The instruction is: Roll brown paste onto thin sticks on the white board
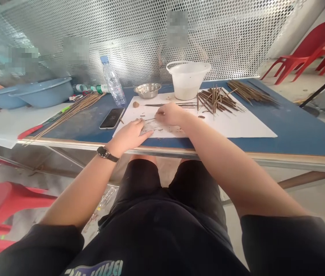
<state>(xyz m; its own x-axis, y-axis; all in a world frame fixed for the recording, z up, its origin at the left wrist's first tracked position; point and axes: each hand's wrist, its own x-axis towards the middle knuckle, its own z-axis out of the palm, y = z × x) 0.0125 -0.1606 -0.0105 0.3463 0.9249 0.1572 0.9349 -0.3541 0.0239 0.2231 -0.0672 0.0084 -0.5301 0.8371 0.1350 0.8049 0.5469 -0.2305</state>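
Note:
My left hand [132,134] lies on the white board [245,128] near the table's front edge, fingers stretched and thumb apart. Its fingertips touch the left end of a thin stick [150,120]. My right hand [170,114] is closed in a pinch around the other end; the fingers partly hide it. Dark crumbs [166,129] are scattered below both hands. Beyond them, several long dark sticks [183,104] lie sideways on the board. A small round brown lump [136,104] sits left of these. Right of my right hand is a loose pile of brown sticks [218,100].
Behind the board stand a metal bowl [147,91], a white bucket [187,78] and a plastic bottle [113,82]. A phone [112,118] lies left of my hands. More sticks [251,92] lie at the right, long thin ones [70,115] at the left by blue basins [44,93].

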